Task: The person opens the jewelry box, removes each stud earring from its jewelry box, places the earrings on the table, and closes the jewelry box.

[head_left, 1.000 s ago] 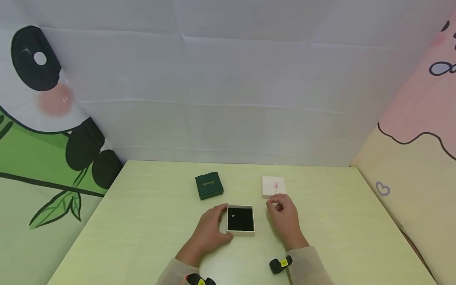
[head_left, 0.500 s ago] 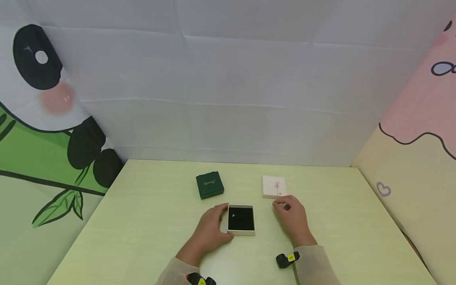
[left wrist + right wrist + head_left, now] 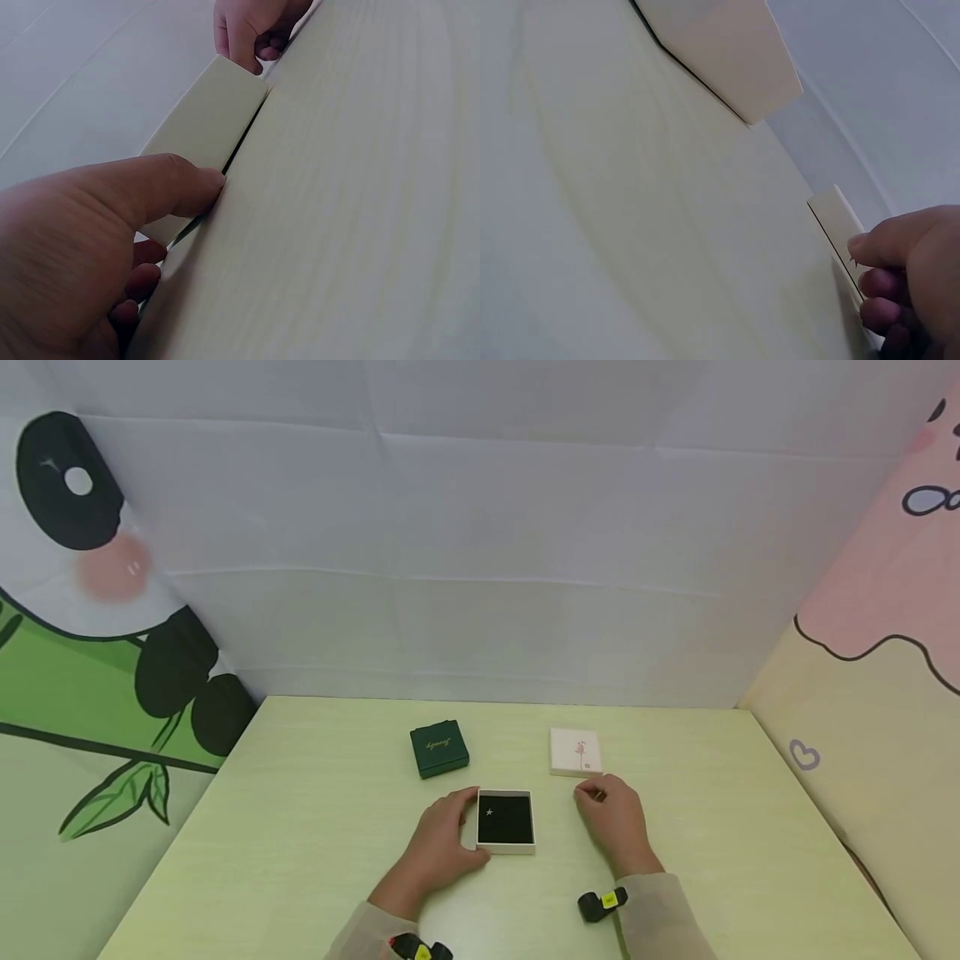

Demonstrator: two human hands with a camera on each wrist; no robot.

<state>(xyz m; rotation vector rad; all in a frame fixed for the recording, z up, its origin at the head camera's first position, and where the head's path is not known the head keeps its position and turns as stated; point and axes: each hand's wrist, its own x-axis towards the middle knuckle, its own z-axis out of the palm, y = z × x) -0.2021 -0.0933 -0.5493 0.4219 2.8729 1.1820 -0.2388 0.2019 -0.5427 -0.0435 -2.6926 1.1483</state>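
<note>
Near the middle of the table, my left hand (image 3: 442, 839) grips a small open white jewelry box (image 3: 506, 850) by its left side, thumb at the front and fingers behind. A black pad (image 3: 513, 820) fills the box, and a tiny silver star (image 3: 490, 812) sits on its left part. My right hand (image 3: 618, 822) is to the right of the box, with thumb and forefinger pinched and the other fingers curled. A thin pin (image 3: 853, 260) pokes out at its thumb tip in the right wrist view; the rest of that tiny earring-like piece is hidden by the fingers.
Just beyond my right hand lies a flat white box piece (image 3: 575, 750) with a pink flower print. A dark green box (image 3: 439, 750) with gold lettering stands at the back left. A pale cloth wall (image 3: 480, 635) borders the table's far edge.
My right hand has shifted a little to the right and back toward me, uncovering more of the flower-printed piece. The left hand and the open box stay in place.
</note>
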